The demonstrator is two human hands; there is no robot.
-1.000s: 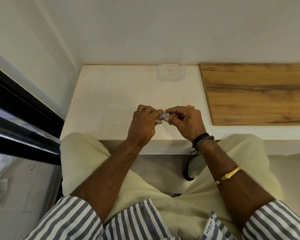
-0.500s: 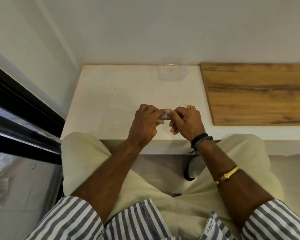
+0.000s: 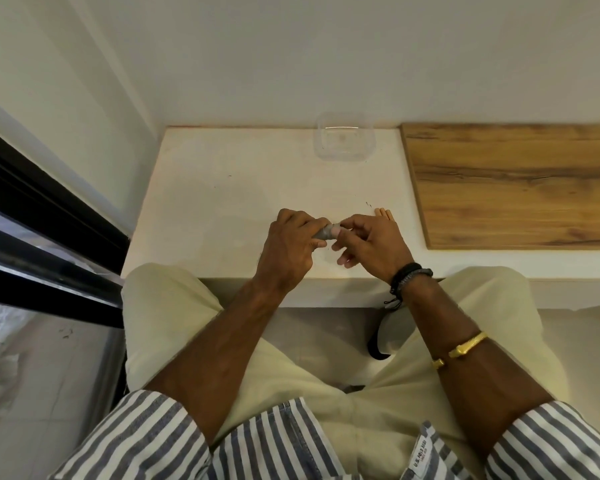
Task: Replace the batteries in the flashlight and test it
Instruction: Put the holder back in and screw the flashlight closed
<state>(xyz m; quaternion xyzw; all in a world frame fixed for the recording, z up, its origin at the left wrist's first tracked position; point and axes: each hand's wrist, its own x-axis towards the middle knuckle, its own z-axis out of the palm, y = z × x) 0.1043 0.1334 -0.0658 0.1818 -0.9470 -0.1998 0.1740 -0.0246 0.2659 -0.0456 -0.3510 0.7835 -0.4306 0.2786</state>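
A small grey flashlight [image 3: 329,231] is held just above the white table [image 3: 222,188], near its front edge. My left hand [image 3: 288,251] is wrapped around its body, hiding most of it. My right hand [image 3: 371,244] meets it from the right, thumb and forefinger pinching the flashlight's exposed end while the other fingers hang loosely apart. Behind my right hand, two slim tan cylinders, probably batteries [image 3: 383,213], lie on the table, mostly hidden by the hand.
A clear plastic container [image 3: 343,140] stands at the back of the table against the wall. A wooden board [image 3: 513,181] covers the table's right part. A dark window frame [image 3: 42,237] runs along the left. My knees sit under the front edge.
My right hand has loosened from a closed grip; its lower fingers now spread away while thumb and forefinger stay on the flashlight's end. The left hand has kept its hold.
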